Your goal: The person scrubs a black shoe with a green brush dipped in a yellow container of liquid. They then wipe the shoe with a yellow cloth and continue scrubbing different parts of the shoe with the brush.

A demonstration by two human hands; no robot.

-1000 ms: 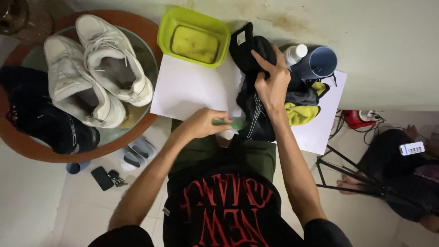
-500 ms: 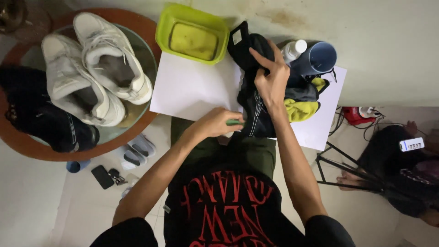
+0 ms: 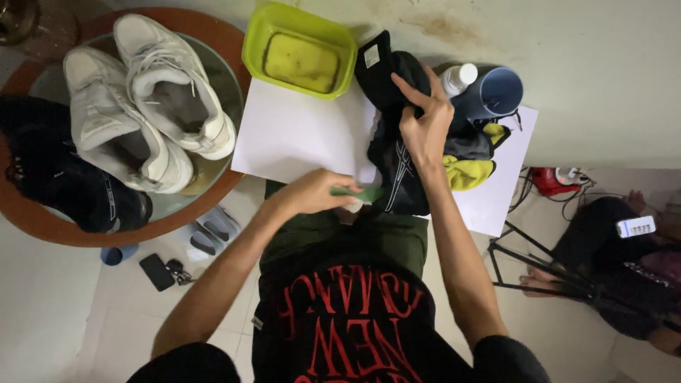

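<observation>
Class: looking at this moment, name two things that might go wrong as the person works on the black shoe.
The green brush in the left hand may flick dirt past the white paper onto the trousers. The right hand grips the black shoe close to the blue cup and white bottle; a jerk might topple them.

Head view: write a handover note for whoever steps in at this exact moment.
Left hand: grips a green brush, its end against the black shoe.
Right hand: holds the black shoe steady from above.
The shoe sits on the white sheet, beside the green tub with a yellow sponge; a bottle and blue cup stand to the right.
White sneakers rest on the round table.
Done: cannot tell how clean the shoe is. Left: likely more brushing.
</observation>
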